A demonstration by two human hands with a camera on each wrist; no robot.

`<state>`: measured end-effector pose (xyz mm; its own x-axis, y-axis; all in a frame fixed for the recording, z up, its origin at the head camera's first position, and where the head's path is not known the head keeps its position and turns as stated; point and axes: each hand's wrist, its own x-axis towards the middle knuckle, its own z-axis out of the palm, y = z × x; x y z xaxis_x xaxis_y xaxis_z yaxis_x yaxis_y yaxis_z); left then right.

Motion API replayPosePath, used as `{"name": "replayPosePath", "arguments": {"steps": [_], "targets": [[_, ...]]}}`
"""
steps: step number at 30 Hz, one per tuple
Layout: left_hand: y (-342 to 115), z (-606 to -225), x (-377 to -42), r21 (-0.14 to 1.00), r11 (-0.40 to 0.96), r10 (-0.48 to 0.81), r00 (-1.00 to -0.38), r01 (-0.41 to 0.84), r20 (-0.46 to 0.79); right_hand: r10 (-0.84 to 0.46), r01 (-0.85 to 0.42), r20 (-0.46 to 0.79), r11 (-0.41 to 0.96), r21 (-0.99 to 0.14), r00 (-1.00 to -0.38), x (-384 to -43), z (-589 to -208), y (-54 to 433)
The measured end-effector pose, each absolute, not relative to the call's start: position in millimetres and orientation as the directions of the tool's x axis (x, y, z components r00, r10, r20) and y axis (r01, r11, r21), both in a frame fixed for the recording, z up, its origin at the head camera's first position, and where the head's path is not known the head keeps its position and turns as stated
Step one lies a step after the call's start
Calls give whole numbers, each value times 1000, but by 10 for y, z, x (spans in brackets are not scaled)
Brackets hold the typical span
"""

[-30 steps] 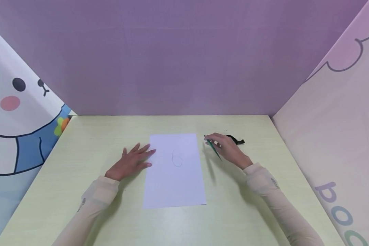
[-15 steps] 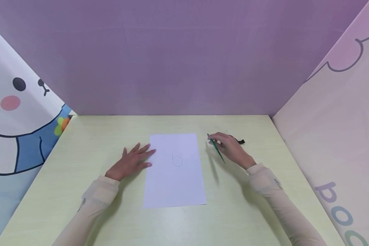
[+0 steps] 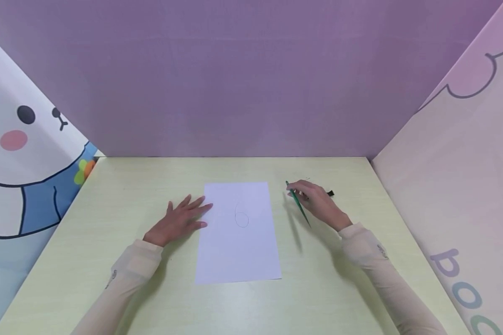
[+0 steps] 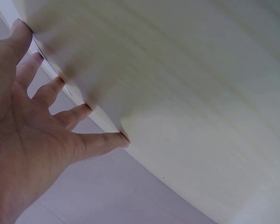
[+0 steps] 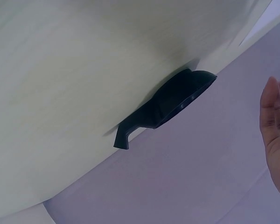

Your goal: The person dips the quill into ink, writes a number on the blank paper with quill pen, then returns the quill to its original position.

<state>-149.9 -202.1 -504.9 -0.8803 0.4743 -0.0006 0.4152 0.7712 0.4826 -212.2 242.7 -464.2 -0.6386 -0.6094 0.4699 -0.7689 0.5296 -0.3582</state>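
Observation:
A white sheet of paper (image 3: pixel 239 256) lies on the table, with a thin, dark figure like a 6 drawn on its upper half. My left hand (image 3: pixel 177 224) rests with spread fingers at the sheet's left edge; in the left wrist view, its fingertips (image 4: pixel 86 109) touch down on the surface. To the right of the paper, my right hand (image 3: pixel 316 202) pinches a slim green pencil (image 3: pixel 298 204), which slants down toward me. Behind that hand sits a black, shallow, round-bodied object with a bent handle (image 5: pixel 177 98), mostly hidden in the head view.
The pale wooden table (image 3: pixel 151 298) ends at a purple panel (image 3: pixel 234 93) at the back. A printed cartoon panel (image 3: pixel 21 186) stands on the left, and a pale panel with letters (image 3: pixel 457 186) on the right.
My right hand has drifted slightly rightward with the pencil, farther from the paper, and now covers more of the black object. My left hand and the sheet stay put.

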Motion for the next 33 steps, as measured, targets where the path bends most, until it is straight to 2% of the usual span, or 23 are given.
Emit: {"name": "replayPosePath", "arguments": {"steps": [6,13,33], "targets": [[-2019,-5047,-1502,485,770,475,-880,414,-2,-612,-786,495,516,-341,-617,-2130,-4647,2473],[-2030,-5067,-1517,488,770,473,-881,411,-3,-607,-771,478,534,-348,-635,-2125,-4627,2524],[-2036,-5069,-1508,487,774,470,-882,406,-12,-600,-764,479,559,-322,-641,-2131,-4577,2647]]}}
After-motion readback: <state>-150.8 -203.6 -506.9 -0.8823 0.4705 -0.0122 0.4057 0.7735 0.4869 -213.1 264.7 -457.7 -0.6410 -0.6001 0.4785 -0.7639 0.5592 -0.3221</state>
